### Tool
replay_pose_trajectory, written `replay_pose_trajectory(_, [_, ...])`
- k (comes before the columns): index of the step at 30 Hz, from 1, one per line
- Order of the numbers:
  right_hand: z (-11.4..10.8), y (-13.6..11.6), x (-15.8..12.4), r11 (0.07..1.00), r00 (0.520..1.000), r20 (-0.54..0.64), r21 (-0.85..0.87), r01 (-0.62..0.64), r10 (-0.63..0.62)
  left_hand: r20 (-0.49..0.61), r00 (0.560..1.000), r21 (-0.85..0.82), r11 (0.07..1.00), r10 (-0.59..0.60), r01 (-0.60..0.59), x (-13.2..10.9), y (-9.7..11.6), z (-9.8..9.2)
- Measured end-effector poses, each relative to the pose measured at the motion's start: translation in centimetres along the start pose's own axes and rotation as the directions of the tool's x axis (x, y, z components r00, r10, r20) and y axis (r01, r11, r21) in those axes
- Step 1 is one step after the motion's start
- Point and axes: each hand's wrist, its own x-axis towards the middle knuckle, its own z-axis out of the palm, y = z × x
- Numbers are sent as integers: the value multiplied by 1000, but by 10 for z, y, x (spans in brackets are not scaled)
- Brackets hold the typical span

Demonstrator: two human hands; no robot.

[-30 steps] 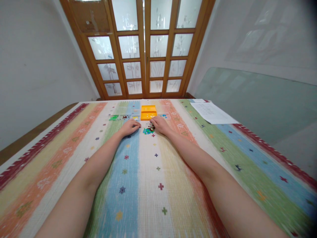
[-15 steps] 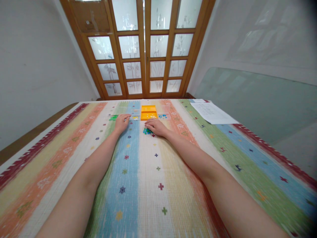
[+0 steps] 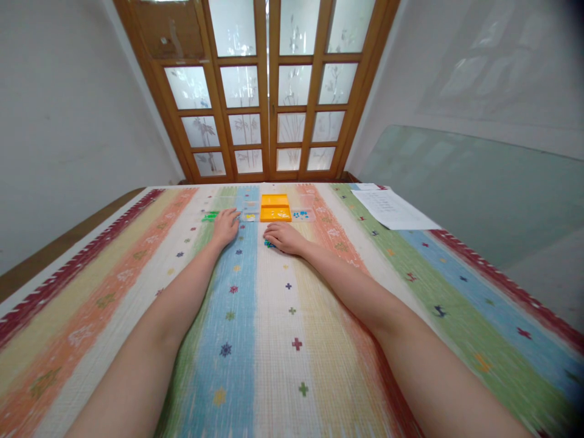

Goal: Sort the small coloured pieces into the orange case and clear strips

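My right hand (image 3: 283, 237) lies over a small pile of blue and green pieces (image 3: 268, 243) on the striped cloth, mostly covering it. Its fingers are stretched to the left and look open, though their tips are partly hidden. To the left, my left hand (image 3: 226, 225) rests with loosely extended fingers, open, holding nothing I can see. It sits between a clear tray of green pieces (image 3: 210, 216) and one of yellow pieces (image 3: 250, 217). Beyond my right hand stands an open orange box (image 3: 275, 199) with small pale pieces (image 3: 279, 213) in its near part.
Blue pieces (image 3: 301, 215) lie in a clear tray right of the orange box. Printed paper sheets (image 3: 392, 208) rest near the table's far right corner. Wooden glass doors (image 3: 269, 109) stand behind the table, with a greenish glass panel (image 3: 465, 188) at the right.
My right hand has moved slightly nearer and down onto the pile, covering more of it. My left hand has barely moved.
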Motion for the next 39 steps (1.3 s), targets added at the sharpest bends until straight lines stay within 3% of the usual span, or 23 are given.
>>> replay_pose_trajectory(7, [4,0,0,999,998,-36,0,-51,51,58,995,-43,996,78,-75,-2,28,-4])
replay_pose_trajectory(14, [5,-1,2,996,996,-36,-6,-86,86,76,988,-53,990,136,-132,-2,32,-3])
replay_pose_trajectory(17, [4,4,3,995,991,-87,-21,-102,100,102,981,-58,985,168,-162,-2,35,-2])
replay_pose_trajectory(22, [-2,27,1,967,938,-249,-19,-255,242,188,944,-73,962,273,-264,-4,49,-2])
replay_pose_trajectory(29, [-8,52,-2,904,808,-410,134,-405,423,259,890,-152,926,375,-346,-9,73,2])
replay_pose_trajectory(34, [-8,61,2,909,789,-451,195,-368,417,338,858,-189,921,386,-339,-11,84,5])
replay_pose_trajectory(39, [-2,75,8,897,802,-404,250,-365,440,380,824,-197,907,421,-372,-11,97,8])
